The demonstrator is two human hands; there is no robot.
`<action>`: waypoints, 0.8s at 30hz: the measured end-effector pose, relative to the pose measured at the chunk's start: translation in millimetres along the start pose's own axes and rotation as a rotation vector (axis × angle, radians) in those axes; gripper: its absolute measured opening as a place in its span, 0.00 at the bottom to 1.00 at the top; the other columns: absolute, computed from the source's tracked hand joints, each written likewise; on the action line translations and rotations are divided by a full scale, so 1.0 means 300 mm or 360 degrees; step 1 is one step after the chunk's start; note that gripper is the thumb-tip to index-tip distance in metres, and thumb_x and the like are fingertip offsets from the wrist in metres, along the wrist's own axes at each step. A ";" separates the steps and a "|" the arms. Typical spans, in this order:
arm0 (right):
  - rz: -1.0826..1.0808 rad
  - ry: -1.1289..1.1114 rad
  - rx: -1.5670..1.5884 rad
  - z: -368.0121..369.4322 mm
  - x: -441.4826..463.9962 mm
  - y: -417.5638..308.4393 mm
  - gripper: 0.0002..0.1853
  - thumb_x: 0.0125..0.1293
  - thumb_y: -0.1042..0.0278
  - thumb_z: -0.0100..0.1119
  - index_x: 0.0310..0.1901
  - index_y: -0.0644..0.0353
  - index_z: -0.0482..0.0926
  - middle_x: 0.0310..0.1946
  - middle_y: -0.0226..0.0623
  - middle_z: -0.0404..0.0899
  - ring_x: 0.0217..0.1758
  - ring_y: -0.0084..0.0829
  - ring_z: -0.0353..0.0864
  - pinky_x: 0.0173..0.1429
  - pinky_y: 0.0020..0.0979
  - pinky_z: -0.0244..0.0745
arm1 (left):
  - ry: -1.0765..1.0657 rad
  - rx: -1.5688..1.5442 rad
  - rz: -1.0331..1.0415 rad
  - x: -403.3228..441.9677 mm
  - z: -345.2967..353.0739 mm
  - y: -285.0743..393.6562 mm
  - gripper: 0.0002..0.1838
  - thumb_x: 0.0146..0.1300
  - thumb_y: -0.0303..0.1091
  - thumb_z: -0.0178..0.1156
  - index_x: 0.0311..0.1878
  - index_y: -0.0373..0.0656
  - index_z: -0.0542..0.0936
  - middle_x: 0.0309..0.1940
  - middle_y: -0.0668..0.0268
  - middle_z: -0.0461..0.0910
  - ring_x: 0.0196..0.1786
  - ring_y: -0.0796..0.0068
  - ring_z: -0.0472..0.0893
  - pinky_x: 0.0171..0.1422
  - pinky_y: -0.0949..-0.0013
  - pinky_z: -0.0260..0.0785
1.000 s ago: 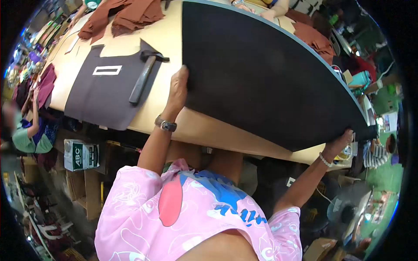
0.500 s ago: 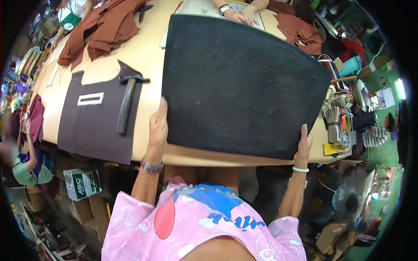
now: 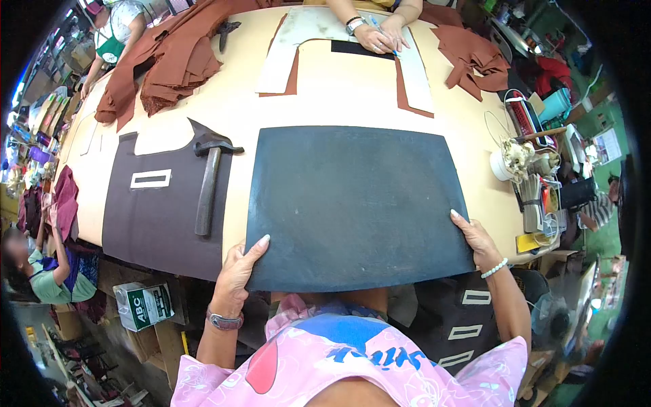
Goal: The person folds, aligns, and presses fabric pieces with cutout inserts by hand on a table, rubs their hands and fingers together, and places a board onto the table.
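Observation:
A large flat black board [image 3: 359,203] lies low over the near edge of the table, its far edge resting on or close above the tabletop. My left hand [image 3: 236,273] grips its near left corner, thumb on top and fingers hidden beneath. At the near right corner my right hand [image 3: 479,239] holds it the same way. To the left, a dark brown fabric piece [image 3: 152,217] lies on the table, with a white rectangular frame [image 3: 150,179] on it. A hammer [image 3: 209,183] rests across that fabric's right side.
Across the table [image 3: 339,105], a person's hands [image 3: 383,35] hold a blue pen over a white pattern [image 3: 277,68] on rust-brown fabric. Piles of rust-brown fabric [image 3: 180,68] lie at the far left. A white cup [image 3: 502,165] and tools crowd the right edge.
The black board has come down from a raised, tilted position to lie nearly flat, uncovering the white pattern and the other person's work. Both my hands moved down with it, the right one slightly outward.

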State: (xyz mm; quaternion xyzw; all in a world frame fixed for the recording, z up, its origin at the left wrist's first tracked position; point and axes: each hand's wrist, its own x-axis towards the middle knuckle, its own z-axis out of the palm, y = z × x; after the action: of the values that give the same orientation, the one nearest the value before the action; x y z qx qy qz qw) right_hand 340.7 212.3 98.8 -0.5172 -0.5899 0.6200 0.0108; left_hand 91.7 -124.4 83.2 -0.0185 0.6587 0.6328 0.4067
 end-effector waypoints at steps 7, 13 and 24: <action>-0.0291 0.0144 -0.0208 -0.026 -0.006 -0.039 0.32 0.64 0.46 0.51 0.57 0.71 0.68 0.53 0.42 0.72 0.58 0.30 0.67 0.64 0.29 0.57 | 0.0022 -0.0211 0.0153 -0.022 0.018 0.041 0.27 0.61 0.41 0.57 0.58 0.33 0.69 0.52 0.63 0.73 0.54 0.76 0.71 0.61 0.74 0.58; -0.0348 0.0222 0.0112 0.009 0.014 0.011 0.28 0.66 0.50 0.50 0.55 0.69 0.71 0.56 0.42 0.70 0.63 0.30 0.62 0.66 0.29 0.52 | 0.0015 -0.0077 0.0474 0.023 0.014 0.017 0.30 0.62 0.41 0.54 0.63 0.32 0.63 0.64 0.57 0.63 0.67 0.69 0.60 0.70 0.70 0.45; -0.1016 0.0667 -0.0166 0.012 -0.055 0.188 0.28 0.67 0.59 0.50 0.60 0.74 0.62 0.58 0.51 0.67 0.62 0.36 0.66 0.65 0.31 0.59 | 0.0423 0.1035 0.1365 -0.039 0.024 -0.073 0.26 0.68 0.39 0.47 0.62 0.29 0.63 0.65 0.47 0.58 0.69 0.57 0.57 0.70 0.63 0.46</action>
State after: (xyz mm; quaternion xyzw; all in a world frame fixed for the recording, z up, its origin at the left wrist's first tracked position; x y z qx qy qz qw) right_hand 379.6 182.2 66.6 -0.4228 -0.7371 0.4353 0.2974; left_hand 115.2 -128.3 72.7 0.2981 0.8144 0.4978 0.0107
